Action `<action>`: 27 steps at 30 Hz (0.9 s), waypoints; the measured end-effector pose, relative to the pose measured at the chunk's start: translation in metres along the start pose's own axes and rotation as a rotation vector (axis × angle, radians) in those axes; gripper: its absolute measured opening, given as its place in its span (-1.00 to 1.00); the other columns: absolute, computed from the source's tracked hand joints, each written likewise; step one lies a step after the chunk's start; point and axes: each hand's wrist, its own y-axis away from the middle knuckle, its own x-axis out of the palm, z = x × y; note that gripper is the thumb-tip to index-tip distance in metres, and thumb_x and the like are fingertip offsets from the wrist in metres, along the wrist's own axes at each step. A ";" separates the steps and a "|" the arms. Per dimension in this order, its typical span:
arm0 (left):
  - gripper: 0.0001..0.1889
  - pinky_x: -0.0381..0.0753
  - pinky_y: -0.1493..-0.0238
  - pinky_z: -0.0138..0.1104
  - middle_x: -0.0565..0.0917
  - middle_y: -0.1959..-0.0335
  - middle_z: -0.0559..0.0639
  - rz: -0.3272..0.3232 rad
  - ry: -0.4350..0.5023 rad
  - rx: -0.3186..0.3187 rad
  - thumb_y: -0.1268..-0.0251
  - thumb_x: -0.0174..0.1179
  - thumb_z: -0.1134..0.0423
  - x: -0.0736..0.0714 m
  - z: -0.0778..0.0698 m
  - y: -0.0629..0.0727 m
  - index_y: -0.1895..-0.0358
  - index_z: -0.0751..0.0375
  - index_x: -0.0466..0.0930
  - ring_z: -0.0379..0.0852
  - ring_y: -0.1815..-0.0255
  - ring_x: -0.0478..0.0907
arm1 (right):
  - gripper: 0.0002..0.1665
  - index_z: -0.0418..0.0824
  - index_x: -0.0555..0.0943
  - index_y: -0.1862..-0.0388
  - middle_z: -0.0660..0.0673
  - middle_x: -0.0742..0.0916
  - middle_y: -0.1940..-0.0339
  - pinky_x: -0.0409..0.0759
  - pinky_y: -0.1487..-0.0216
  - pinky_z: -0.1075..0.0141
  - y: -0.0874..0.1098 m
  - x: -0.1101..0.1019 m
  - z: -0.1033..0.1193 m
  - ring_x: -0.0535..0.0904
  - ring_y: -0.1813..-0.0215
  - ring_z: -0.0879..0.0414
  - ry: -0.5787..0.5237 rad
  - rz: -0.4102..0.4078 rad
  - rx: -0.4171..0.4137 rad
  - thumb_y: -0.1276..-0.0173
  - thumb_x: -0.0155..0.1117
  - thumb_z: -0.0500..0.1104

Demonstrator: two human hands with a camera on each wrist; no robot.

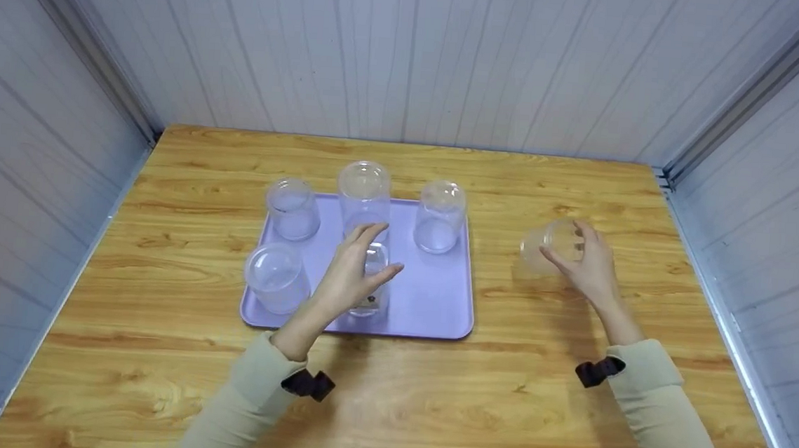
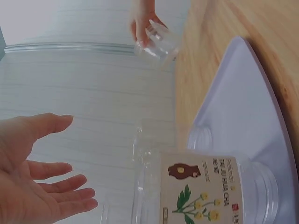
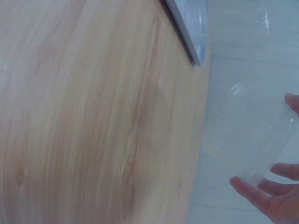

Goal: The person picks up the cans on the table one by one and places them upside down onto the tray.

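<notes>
My right hand (image 1: 592,271) grips a clear plastic jar (image 1: 537,251) near one end, thumb on one side and fingers on the other. That jar leans to the left over the table, right of the tray; the right wrist view also shows the clear jar (image 3: 245,133). My left hand (image 1: 345,276) hovers over the lilac tray (image 1: 432,307) with its thumb and fingers spread and nothing between them. Just beside it stands a clear jar with a beige bear-and-flower label (image 2: 201,191), partly hidden by the hand in the head view.
More clear jars stand upright on the tray: one front left (image 1: 277,279), one back left (image 1: 293,209), a tall one at the back middle (image 1: 365,188) and one back right (image 1: 440,216). White panel walls (image 1: 411,56) enclose the wooden table (image 1: 429,409) at the back and sides.
</notes>
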 end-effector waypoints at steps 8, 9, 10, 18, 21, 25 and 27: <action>-0.37 0.29 -0.08 -0.10 0.42 -0.04 0.22 -0.039 0.035 0.028 0.01 0.30 0.17 0.008 -0.006 0.004 -0.13 0.42 0.33 0.08 -0.05 0.37 | -0.09 -0.35 0.20 -0.27 -0.36 0.43 -0.06 0.45 0.14 -0.03 0.011 0.006 0.016 0.43 0.06 -0.24 -0.106 -0.014 -0.044 -0.08 0.27 0.13; -0.37 0.30 -0.08 -0.11 0.42 -0.04 0.21 -0.041 0.044 0.028 0.00 0.29 0.16 0.010 -0.006 0.004 -0.13 0.42 0.33 0.08 -0.05 0.37 | -0.11 -0.35 0.21 -0.26 -0.36 0.43 -0.06 0.45 0.14 -0.03 0.013 0.008 0.018 0.44 0.07 -0.24 -0.119 -0.015 -0.053 -0.09 0.27 0.11; -0.37 0.30 -0.08 -0.13 0.42 -0.04 0.21 -0.042 0.051 0.026 0.00 0.29 0.16 0.011 -0.006 0.004 -0.13 0.42 0.33 0.07 -0.06 0.37 | -0.13 -0.36 0.22 -0.26 -0.36 0.44 -0.05 0.46 0.14 -0.03 0.015 0.009 0.020 0.45 0.07 -0.24 -0.132 -0.017 -0.060 -0.10 0.28 0.09; -0.37 0.28 -0.14 -0.24 0.41 -0.06 0.19 -0.043 0.111 0.034 -0.04 0.27 0.15 0.021 -0.006 0.006 -0.15 0.42 0.30 0.02 -0.11 0.33 | -0.20 -0.38 0.25 -0.23 -0.32 0.47 -0.04 0.50 0.18 0.02 0.031 0.019 0.037 0.48 0.08 -0.19 -0.235 -0.007 -0.097 -0.10 0.31 -0.03; -0.38 0.28 -0.14 -0.24 0.41 -0.05 0.19 -0.042 0.134 0.041 -0.04 0.27 0.17 0.024 -0.006 0.007 -0.14 0.43 0.30 0.01 -0.10 0.34 | -0.22 -0.38 0.25 -0.23 -0.32 0.48 -0.04 0.53 0.22 0.03 0.037 0.022 0.042 0.48 0.07 -0.18 -0.238 0.001 -0.103 -0.10 0.31 -0.06; -0.38 0.34 -0.08 -0.22 0.41 -0.05 0.19 -0.040 0.167 0.049 -0.05 0.26 0.18 0.028 -0.005 0.008 -0.15 0.43 0.29 0.02 -0.08 0.34 | -0.24 -0.35 0.26 -0.23 -0.31 0.48 -0.04 0.54 0.22 0.05 0.044 0.025 0.050 0.48 0.06 -0.16 -0.269 0.018 -0.092 -0.10 0.32 -0.13; -0.38 0.37 -0.03 -0.19 0.42 -0.05 0.19 -0.033 0.180 0.051 -0.06 0.25 0.16 0.030 -0.005 0.009 -0.15 0.42 0.29 0.03 -0.07 0.34 | -0.26 -0.36 0.26 -0.23 -0.32 0.48 -0.04 0.53 0.21 0.05 0.048 0.026 0.055 0.48 0.06 -0.16 -0.305 0.028 -0.091 -0.09 0.32 -0.18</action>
